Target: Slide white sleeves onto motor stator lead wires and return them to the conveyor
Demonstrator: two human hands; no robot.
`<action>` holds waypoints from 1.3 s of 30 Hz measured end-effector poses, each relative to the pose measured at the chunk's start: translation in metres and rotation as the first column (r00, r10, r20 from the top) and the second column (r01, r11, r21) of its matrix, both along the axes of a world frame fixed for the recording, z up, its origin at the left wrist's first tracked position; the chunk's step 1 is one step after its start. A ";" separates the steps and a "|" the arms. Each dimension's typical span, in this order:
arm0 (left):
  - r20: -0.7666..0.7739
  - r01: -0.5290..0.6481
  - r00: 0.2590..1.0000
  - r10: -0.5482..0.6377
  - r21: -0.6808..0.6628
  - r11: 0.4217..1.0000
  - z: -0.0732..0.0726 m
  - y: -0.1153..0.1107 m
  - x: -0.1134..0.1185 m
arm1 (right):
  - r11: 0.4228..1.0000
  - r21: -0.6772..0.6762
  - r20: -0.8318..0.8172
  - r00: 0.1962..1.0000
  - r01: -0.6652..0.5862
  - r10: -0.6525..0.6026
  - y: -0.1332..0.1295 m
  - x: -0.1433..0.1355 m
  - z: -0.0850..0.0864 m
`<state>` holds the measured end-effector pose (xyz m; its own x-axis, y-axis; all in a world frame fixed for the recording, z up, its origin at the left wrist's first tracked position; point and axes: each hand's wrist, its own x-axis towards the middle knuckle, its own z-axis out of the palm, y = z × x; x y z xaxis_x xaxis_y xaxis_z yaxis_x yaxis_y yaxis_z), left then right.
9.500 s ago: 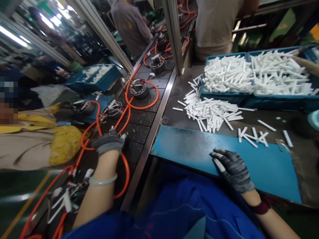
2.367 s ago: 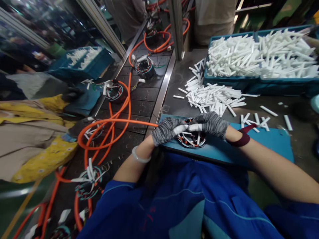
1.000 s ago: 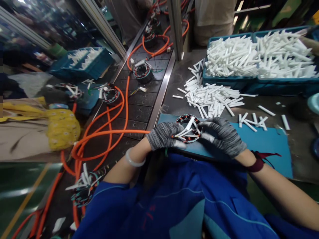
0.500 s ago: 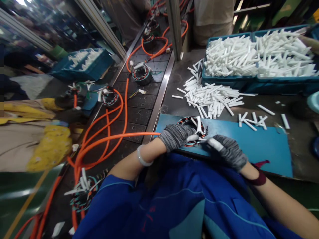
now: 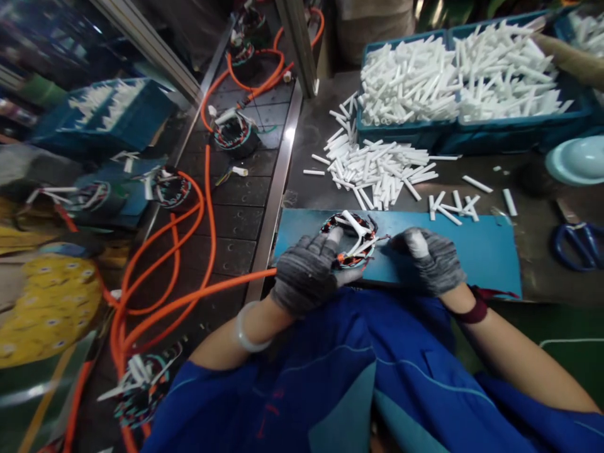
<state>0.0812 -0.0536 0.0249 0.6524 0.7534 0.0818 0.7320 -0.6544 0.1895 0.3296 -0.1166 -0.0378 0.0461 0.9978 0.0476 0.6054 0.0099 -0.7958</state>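
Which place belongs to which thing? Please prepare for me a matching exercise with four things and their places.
Things:
1. blue-handled metal scissors
2. ring-shaped wire-wound part above the flat blue mat
3. long orange cables
4. loose heap of short white tubes

Places:
A. looped on the dark plated track
B. lying beside the blue plastic bins
C. held by the grey-gloved left hand
D. right of the mat

Right pairs: 1-D, 2-C, 3-A, 4-B

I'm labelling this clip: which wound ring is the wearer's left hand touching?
The wound ring on the blue mat right of the metal rail; the others lie left.
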 end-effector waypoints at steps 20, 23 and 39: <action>0.290 0.040 0.951 0.106 -0.454 0.890 -0.017 0.009 0.001 | 0.878 -0.298 -0.668 0.739 -0.374 0.088 0.000 -0.035 0.014; 0.282 0.007 0.957 0.061 -0.233 0.973 -0.028 -0.001 0.007 | 0.916 -0.310 -0.615 0.789 -0.254 0.011 -0.005 -0.038 0.020; -0.023 0.192 0.979 -0.205 0.462 0.866 -0.064 -0.018 0.010 | 0.997 0.069 0.144 0.989 -0.029 0.019 -0.027 -0.020 0.011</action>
